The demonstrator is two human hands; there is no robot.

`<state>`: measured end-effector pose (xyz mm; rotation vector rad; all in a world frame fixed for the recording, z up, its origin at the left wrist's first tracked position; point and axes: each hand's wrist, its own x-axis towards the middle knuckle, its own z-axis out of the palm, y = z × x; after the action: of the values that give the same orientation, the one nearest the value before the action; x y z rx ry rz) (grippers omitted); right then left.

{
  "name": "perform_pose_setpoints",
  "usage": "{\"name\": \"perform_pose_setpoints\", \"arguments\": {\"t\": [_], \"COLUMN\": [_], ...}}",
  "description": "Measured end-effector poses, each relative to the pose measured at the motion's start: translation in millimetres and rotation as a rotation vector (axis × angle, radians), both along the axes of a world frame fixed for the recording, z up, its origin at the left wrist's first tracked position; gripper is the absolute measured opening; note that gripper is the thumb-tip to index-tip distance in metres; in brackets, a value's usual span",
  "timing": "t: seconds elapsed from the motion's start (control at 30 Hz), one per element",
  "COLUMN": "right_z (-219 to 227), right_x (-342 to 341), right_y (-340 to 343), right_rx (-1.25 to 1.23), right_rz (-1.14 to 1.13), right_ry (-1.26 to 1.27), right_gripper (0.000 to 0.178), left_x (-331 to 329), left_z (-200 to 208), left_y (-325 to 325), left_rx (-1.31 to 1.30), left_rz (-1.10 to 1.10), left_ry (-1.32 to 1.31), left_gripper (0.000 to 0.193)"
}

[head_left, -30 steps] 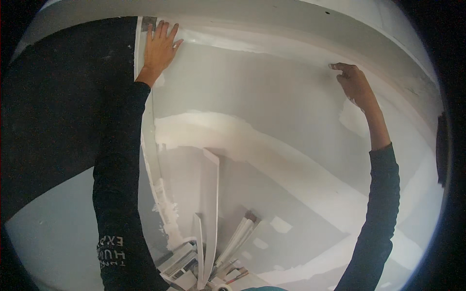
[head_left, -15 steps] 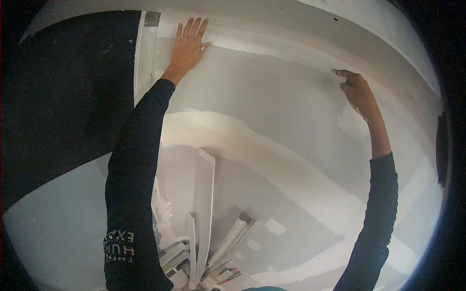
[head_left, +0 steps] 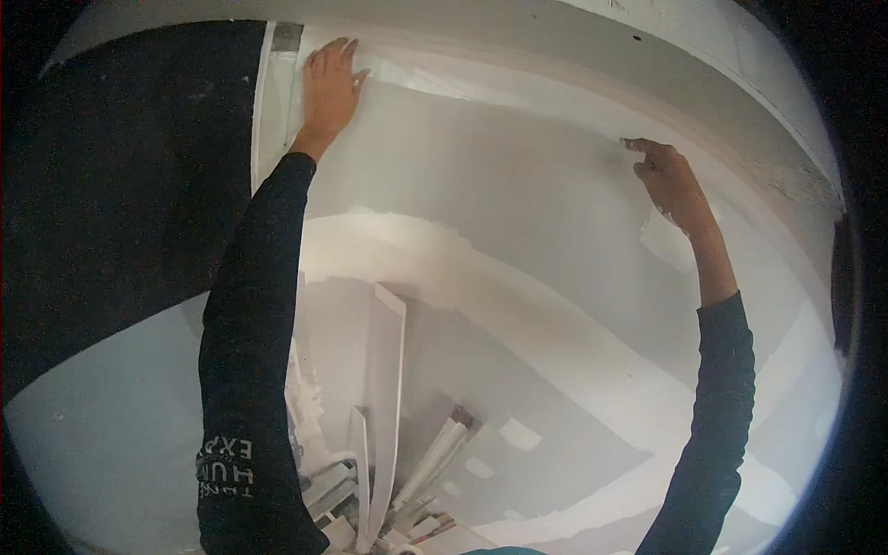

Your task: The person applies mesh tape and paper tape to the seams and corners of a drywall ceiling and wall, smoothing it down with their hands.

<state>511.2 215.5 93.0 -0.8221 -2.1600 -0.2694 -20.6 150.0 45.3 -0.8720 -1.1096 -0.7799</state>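
Note:
My left hand (head_left: 331, 91) rests high on a grey wall panel (head_left: 481, 176), by its upper left corner. Its fingers are stretched upward and somewhat bent, with the thumb apart, and nothing shows in it. Further right, my right hand (head_left: 673, 185) reaches to the same panel. Its index finger points left with the tip at the surface; the thumb is apart below and the other fingers are curled. A whitish, filler-like band (head_left: 435, 83) runs along the panel's top edge between the hands. A pale patch (head_left: 668, 239) lies behind my right wrist.
A dark panel or opening (head_left: 129, 185) fills the left, edged by a white upright strip (head_left: 265, 120). Overhead runs a pale ledge (head_left: 592, 46). Below, a tall white board (head_left: 392, 398) leans on the wall beside a bundle of long strips (head_left: 435, 458) and scraps.
My left hand has slid a little left along the top of the panel, and its fingers are more bent. My right hand has shifted slightly left and down.

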Motion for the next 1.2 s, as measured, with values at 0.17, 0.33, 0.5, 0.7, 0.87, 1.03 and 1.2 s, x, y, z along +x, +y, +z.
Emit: {"name": "perform_pose_setpoints", "arguments": {"t": [0.17,0.33,0.5,0.7,0.87,1.03,1.2], "right_z": [-12,-29,-38,-61,-44,-49,-68], "right_x": [12,27,56,11,35,47,42], "right_y": [-7,-44,-32,-90,-83,-45,-37], "right_rx": [0.015,0.227,0.207,0.180,0.137,0.169,0.246], "right_rz": [-0.003,0.121,0.279,0.426,0.260,0.371,0.391], "right_ry": [-0.002,-0.073,-0.232,-0.430,-0.355,-0.064,0.152], "right_gripper": [0.039,0.028,0.028,0.021,0.022,0.015,0.016], "left_x": [-7,-18,110,340,317,261,236], "left_z": [12,8,-25,-91,-65,-46,-34], "left_y": [-3,-32,-62,-74,-26,5,1], "left_rx": [0.336,-0.061,-0.355,-0.889,-0.906,-0.921,-0.857], "left_rz": [-0.290,0.054,-0.637,-1.282,-1.249,-1.264,-1.159], "left_ry": [-0.263,-0.027,-0.144,-0.275,-0.426,-0.455,-0.460], "left_gripper": [0.067,0.042,0.029,0.089,0.019,0.011,0.012]}}
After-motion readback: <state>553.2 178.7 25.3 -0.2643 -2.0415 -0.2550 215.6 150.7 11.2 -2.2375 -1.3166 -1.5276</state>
